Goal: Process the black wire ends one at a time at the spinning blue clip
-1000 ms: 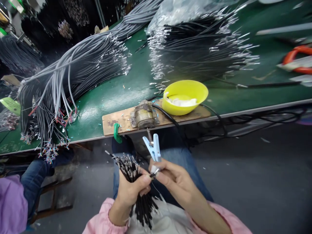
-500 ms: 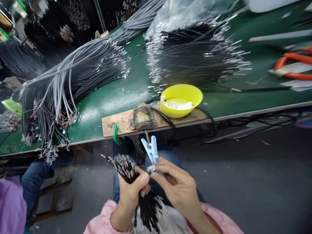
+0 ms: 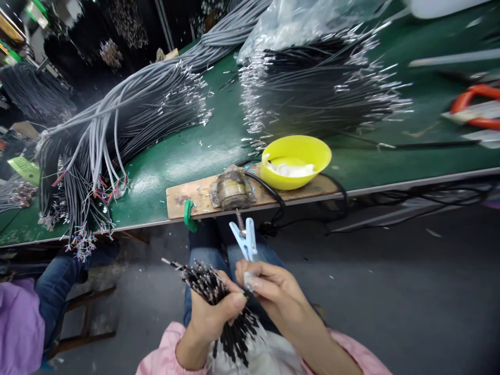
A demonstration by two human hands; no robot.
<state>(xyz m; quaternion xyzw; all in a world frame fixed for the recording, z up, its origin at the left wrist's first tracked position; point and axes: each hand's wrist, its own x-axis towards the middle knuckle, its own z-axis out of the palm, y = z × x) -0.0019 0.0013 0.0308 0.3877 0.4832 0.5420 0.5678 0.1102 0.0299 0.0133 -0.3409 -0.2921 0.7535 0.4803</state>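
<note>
My left hand (image 3: 216, 312) is wrapped round a bundle of short black cables (image 3: 232, 338) with stripped, silvery ends, held above my lap. To its right, my right hand (image 3: 275, 291) is closed, its thumb and fingers pinching a small whitish piece (image 3: 249, 281). That piece is too blurred to name. Just above these fingertips is a light blue clothespin (image 3: 245, 239), its two legs spread upward near the shaft of a small motor (image 3: 233, 190). Whether the fingers touch the clothespin I cannot tell.
The motor sits on a wooden board (image 3: 182, 200), held by a green clamp (image 3: 189, 216) at the green table's (image 3: 156, 172) edge. Beside it stands a yellow bowl (image 3: 295, 179) with white stuff inside. Grey cables (image 3: 117, 99), black cables (image 3: 312, 88) and orange-handled scissors (image 3: 464, 101) lie behind. A co-worker's purple sleeve (image 3: 23, 323) is at left.
My right hand has come slightly away from my left thumb, so a gap shows between them. The left hand still holds the bundle, a little lower. The whole view has shifted slightly.
</note>
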